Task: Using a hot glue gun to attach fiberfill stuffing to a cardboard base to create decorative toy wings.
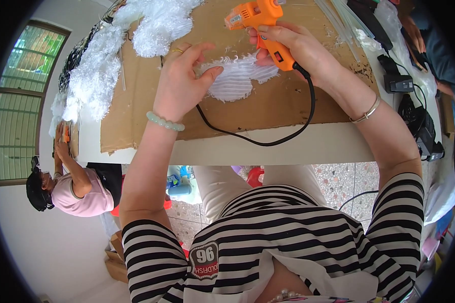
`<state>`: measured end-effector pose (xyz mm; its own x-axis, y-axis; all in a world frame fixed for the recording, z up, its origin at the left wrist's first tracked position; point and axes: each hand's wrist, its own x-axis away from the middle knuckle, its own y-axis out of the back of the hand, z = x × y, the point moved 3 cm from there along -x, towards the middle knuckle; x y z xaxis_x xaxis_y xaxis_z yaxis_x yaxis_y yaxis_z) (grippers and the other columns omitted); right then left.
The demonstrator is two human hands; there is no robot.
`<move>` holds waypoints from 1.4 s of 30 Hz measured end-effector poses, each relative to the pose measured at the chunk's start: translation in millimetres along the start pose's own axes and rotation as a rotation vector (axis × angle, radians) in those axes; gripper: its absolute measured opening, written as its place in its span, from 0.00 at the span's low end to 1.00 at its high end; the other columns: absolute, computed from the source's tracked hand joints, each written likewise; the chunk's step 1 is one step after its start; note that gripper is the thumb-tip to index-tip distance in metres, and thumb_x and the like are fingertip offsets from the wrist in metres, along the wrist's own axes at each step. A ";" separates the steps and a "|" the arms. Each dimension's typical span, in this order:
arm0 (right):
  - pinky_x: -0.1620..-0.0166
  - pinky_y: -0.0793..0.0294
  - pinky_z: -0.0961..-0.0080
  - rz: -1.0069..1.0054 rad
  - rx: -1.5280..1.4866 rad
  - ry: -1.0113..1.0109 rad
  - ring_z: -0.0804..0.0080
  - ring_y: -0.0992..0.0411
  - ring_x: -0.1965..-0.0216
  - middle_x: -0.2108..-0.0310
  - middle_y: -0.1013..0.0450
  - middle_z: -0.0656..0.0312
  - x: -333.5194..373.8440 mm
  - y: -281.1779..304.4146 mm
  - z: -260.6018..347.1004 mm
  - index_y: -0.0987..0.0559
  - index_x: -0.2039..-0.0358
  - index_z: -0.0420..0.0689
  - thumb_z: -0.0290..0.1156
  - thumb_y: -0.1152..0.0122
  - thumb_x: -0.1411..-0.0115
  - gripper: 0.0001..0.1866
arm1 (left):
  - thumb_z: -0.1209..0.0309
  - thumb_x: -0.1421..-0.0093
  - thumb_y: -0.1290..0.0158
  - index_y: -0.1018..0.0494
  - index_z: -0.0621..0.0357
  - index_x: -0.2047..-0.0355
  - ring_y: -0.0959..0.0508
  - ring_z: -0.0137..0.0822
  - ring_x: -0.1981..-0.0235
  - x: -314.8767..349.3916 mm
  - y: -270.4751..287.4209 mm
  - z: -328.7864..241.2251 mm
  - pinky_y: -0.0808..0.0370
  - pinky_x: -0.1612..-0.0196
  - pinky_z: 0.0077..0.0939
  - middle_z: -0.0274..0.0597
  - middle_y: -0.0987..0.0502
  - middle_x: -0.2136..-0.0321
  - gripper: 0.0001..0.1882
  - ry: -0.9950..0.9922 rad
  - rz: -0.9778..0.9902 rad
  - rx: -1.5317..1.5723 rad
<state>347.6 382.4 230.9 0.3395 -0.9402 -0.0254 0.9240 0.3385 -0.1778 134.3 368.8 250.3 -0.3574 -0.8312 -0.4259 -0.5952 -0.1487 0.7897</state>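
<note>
My right hand [311,48] is wrapped round the handle of an orange glue gun [264,16], which has a red switch on its grip. Its black cord [265,144] loops down and across to my left. Under the gun lies a ragged, ribbed piece of white fabric [231,82] with frayed edges, flat on brown cardboard [151,112]. At the fabric's left edge is my left hand [183,78], fingers and thumb spread, holding nothing I can see. Its thumb reaches over the fabric; whether it touches I cannot tell.
Fluffy white material [159,30] piles up at the back left. Clear glue sticks [344,20] lie at the back right. Black power adapters [398,83] with cords line the right edge. Another person [83,189] works at the left; a second person's arm [413,33] shows at far right.
</note>
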 end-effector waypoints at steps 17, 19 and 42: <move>0.57 0.22 0.74 0.013 -0.004 -0.055 0.78 0.30 0.66 0.59 0.30 0.63 -5.8 6.1 -8.4 0.29 0.51 0.38 0.40 0.50 0.36 0.20 | 0.69 0.49 0.41 0.26 0.53 0.63 0.29 0.40 0.82 3.0 12.5 27.5 0.31 0.74 0.32 0.39 0.25 0.82 0.13 0.113 -0.062 -0.371; 0.57 0.22 0.73 0.026 0.004 -0.047 0.78 0.30 0.66 0.59 0.30 0.63 -7.2 5.0 -5.6 0.29 0.51 0.38 0.40 0.50 0.36 0.20 | 0.69 0.49 0.41 0.26 0.53 0.62 0.27 0.41 0.80 3.8 20.3 18.6 0.30 0.74 0.33 0.40 0.25 0.80 0.13 -0.029 -0.123 -0.335; 0.59 0.22 0.72 -0.020 -0.050 -0.094 0.69 0.27 0.60 0.57 0.33 0.58 -4.0 8.3 -10.3 0.31 0.50 0.36 0.41 0.47 0.38 0.22 | 0.73 0.47 0.45 0.26 0.56 0.69 0.24 0.45 0.72 -11.4 6.6 -16.4 0.27 0.71 0.38 0.43 0.24 0.76 0.05 -0.131 -0.228 -0.453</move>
<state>352.1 388.6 219.4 0.3387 -0.9382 0.0707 0.9214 0.3156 -0.2267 146.3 368.5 267.7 -0.3588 -0.6811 -0.6382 -0.3081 -0.5590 0.7698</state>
